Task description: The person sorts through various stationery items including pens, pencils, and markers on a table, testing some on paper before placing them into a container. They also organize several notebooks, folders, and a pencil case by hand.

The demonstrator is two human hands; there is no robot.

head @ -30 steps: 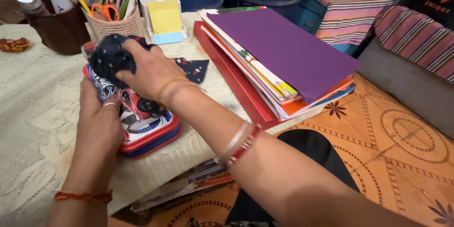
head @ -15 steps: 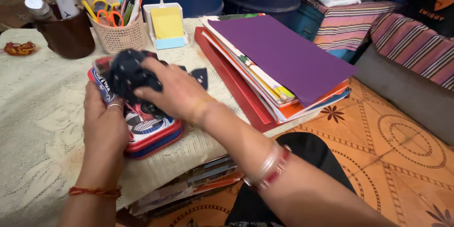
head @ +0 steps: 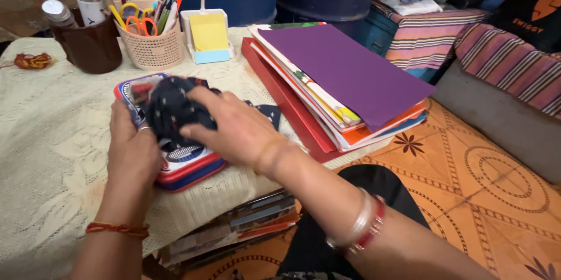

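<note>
A flat red and blue tin box (head: 187, 169) with a printed lid lies on the cream lace tablecloth (head: 41, 157). My left hand (head: 131, 151) grips its left side, thumb on the lid. My right hand (head: 231, 128) presses a crumpled dark navy cloth (head: 169, 108) with small dots onto the lid, fingers closed around it. A corner of more dark dotted cloth (head: 269, 113) shows to the right of my right hand.
A stack of folders topped by a purple sheet (head: 345, 70) sits right of the box. Behind are a perforated basket of scissors and pens (head: 149, 35), a brown cup with bottles (head: 87, 43), a yellow sticky-note block (head: 209, 35). Magazines (head: 234, 227) lie under the table edge.
The view shifted slightly; my right hand has kept rubbing the dark cloth over the tin lid, sliding a little toward me. My left hand still steadies the box.
</note>
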